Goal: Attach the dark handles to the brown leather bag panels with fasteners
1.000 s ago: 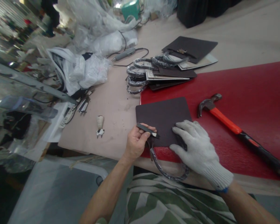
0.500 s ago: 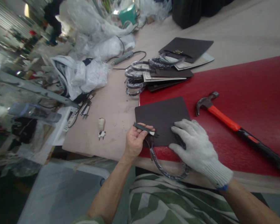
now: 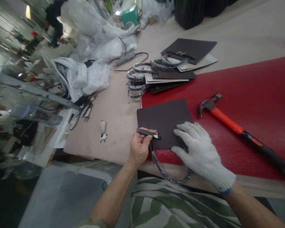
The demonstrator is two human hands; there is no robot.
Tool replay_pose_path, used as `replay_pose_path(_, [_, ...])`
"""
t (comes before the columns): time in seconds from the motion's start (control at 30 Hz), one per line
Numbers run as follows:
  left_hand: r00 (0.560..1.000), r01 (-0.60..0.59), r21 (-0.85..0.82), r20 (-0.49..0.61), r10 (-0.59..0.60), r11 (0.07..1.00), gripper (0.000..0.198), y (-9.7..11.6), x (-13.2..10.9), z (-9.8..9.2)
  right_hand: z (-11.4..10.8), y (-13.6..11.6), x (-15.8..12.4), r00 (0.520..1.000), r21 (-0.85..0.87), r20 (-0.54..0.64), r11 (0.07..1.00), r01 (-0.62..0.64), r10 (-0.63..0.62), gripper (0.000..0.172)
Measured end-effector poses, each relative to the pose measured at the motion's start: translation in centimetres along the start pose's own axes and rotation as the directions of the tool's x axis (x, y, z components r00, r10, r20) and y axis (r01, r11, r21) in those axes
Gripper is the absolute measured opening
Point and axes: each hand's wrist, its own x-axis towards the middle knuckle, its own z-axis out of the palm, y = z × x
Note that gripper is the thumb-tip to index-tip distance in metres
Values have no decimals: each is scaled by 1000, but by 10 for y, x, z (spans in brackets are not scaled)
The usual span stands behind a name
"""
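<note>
My bare left hand point(image 3: 139, 148) is closed round a short dark leather punch point(image 3: 146, 132), pinched between thumb and fingers. The punch lies almost flat, with its tip at the front part of a dark brown leather panel point(image 3: 165, 114). My right hand point(image 3: 197, 147), in a white knitted glove, rests on the panel's right side with fingers spread, pressing it down. A plastic-wrapped bag handle point(image 3: 165, 174) loops from the panel's near edge over the table edge. Part of the handle's right end is hidden under the glove.
The panel lies on a red sheet point(image 3: 251, 104). A claw hammer point(image 3: 228, 121) lies to the right. Behind are stacked handled panels point(image 3: 173, 74). Leftward lie a tape-wrapped pronged tool point(image 3: 103, 129), several metal tools point(image 3: 87, 110) and a corded grey tool point(image 3: 125, 59).
My left hand has shifted slightly right, and the punch has tilted a little flatter, its tip nudged over the panel. My right hand and the panel stay almost in place.
</note>
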Motion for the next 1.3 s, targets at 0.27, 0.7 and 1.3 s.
replay_pose_path(0.27, [998,-54,67,35,52,996,24,-1,-2,-1,0,1,-1,1000,-13,-2,1000,16,-16,44])
replay_pose_path(0.7, [991,-83,124,119,68,989,20,-10,-3,-4,0,0,0,1000,-10,-5,1000,15,-15,43])
replay_pose_path(1.3, [909,-399,301,256,330,866,12,-1,10,4,0,0,0,1000,-24,-6,999,26,-26,44])
